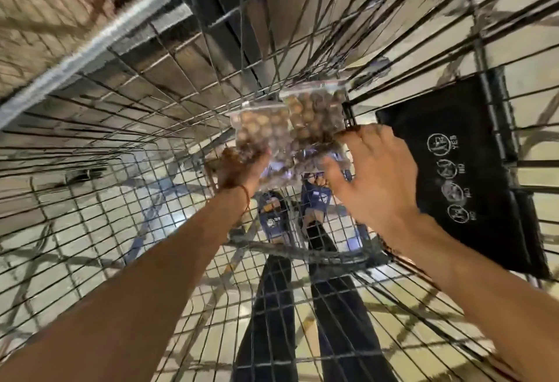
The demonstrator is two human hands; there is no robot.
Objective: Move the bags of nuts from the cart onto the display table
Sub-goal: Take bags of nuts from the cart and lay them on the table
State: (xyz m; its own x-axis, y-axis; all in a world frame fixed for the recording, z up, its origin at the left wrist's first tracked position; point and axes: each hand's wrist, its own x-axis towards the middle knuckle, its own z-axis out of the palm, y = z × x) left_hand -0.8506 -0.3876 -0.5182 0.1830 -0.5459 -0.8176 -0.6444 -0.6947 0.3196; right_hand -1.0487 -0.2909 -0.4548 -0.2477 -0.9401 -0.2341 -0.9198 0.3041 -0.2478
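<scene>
I look straight down into a wire shopping cart [121,127]. Two clear bags of brown nuts lie side by side at its bottom: the left bag [260,130] and the right bag [314,115]. My left hand [242,167] grips the near edge of the left bag. My right hand [369,176] has its fingers on the near edge of the right bag, thumb toward the middle. More clear plastic [281,170] shows between my hands. The display table is out of view.
A black child-seat flap [465,176] with white pictograms hangs on the cart's right wall. Through the mesh floor I see my dark trousers [272,306], blue shoes [272,218] and pale floor tiles. The cart's metal rim [99,40] crosses the upper left.
</scene>
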